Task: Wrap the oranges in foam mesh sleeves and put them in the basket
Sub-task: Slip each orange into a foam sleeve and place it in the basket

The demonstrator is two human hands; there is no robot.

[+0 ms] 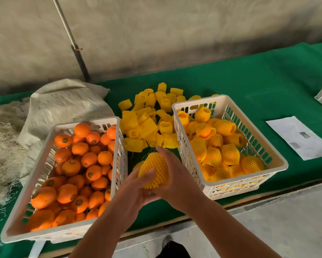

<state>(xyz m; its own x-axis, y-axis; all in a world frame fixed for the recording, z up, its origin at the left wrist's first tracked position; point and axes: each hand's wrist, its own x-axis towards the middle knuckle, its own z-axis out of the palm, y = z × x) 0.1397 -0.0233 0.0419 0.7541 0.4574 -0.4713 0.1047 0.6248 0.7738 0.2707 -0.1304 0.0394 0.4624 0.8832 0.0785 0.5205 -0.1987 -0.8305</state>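
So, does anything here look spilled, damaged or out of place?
Only small things: pale straw-like fibre spreads loose over the green table cover at the left, and some oranges in the right white plastic basket show through their yellow foam sleeves.

— What are the hands doing?
— Left hand (136,190) and right hand (172,175) cup one sleeved orange (154,173) between the two baskets, over the table's (249,81) near edge.
— And the baskets?
— Left basket (26,192) holds bare oranges (76,164); right basket (279,161) holds wrapped oranges (229,153). Loose foam sleeves (147,116) lie behind, mid-table.
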